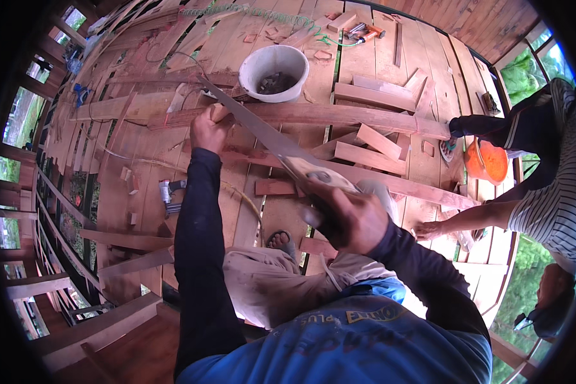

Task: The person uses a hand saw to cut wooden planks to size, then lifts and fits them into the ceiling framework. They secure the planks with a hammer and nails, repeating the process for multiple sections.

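My right hand is closed round the wooden handle of a handsaw. The saw's long grey blade slants up and left, its tip past my left hand. My left hand is closed on a small wood piece, just left of the blade. Whether the teeth touch that piece I cannot tell. Below the blade runs a long reddish plank, laid across the floor. A white bucket with dark contents stands just beyond the blade.
Short wood offcuts lie right of the saw. A nail gun rests at the left; another nail gun with a green coiled hose lies far off. At the right a co-worker bends over, reaching down near an orange bucket. The plank floor has gaps.
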`<state>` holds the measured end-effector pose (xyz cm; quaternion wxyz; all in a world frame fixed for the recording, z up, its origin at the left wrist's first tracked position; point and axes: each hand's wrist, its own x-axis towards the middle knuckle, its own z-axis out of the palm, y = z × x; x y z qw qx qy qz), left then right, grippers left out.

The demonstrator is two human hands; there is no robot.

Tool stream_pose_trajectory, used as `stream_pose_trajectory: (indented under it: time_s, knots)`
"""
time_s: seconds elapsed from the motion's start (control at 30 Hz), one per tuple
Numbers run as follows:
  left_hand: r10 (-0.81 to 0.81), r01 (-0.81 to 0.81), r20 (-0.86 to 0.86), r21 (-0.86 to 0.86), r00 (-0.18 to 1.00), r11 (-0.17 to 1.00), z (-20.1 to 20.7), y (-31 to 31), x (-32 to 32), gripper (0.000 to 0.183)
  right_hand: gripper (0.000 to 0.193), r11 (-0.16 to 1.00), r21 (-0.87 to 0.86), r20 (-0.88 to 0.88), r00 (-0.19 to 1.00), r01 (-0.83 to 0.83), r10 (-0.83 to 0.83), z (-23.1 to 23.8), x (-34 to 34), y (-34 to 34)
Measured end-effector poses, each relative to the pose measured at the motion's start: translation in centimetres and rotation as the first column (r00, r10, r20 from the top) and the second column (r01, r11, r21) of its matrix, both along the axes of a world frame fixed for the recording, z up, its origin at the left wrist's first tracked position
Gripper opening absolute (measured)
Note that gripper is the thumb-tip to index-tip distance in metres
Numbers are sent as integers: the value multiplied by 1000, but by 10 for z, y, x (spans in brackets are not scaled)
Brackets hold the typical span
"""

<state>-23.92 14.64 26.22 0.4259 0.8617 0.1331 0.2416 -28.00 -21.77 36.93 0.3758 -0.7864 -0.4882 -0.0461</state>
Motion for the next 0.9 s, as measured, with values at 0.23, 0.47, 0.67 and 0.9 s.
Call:
stream_pose_trajectory:
  time_s: [0.23,0.47,0.67,0.9]
  knots:
    - [-85,81,21,140,996,987,3,-46,-2,27,53,997,-75,-103,994,28,-36,-26,24,16]
    - [-57,54,-24,-103,998,993,12,-21,8,26,60,985,173,79,997,9,-23,-25,10,-3]
    - [-98,137,147,-286,984,948,10,-32,1,21,56,998,-12,-59,996,-64,63,-37,33,43]
    - [-85,83,-25,-60,996,995,30,-48,-9,23,64,999,-49,-21,1000,6,-7,-36,23,9]
